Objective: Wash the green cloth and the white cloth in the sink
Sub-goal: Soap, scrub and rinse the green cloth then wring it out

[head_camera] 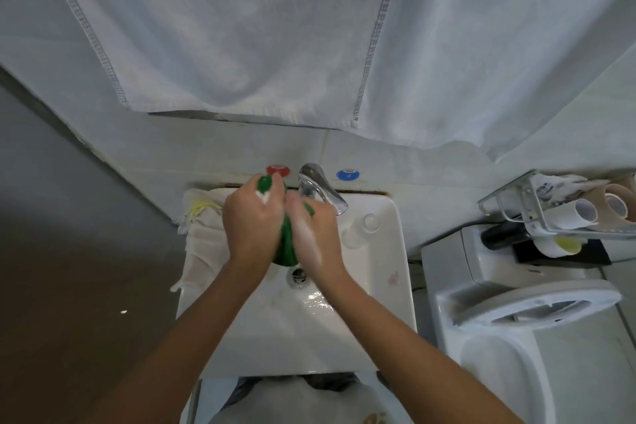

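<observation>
Green cloth, head view: bunched and soapy, held over the middle of the sink basin above the drain. Left hand and right hand both clamp round it, foam on the knuckles. Judged soft, limp, wet-heavy and slippery; best gripped in a full fist on the wad, not by an edge. White cloth: draped over the sink's left edge, untouched. Tap at the back edge.

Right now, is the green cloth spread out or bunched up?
Bunched up. The green cloth is squeezed into a wad between the left hand and right hand above the sink.
</observation>
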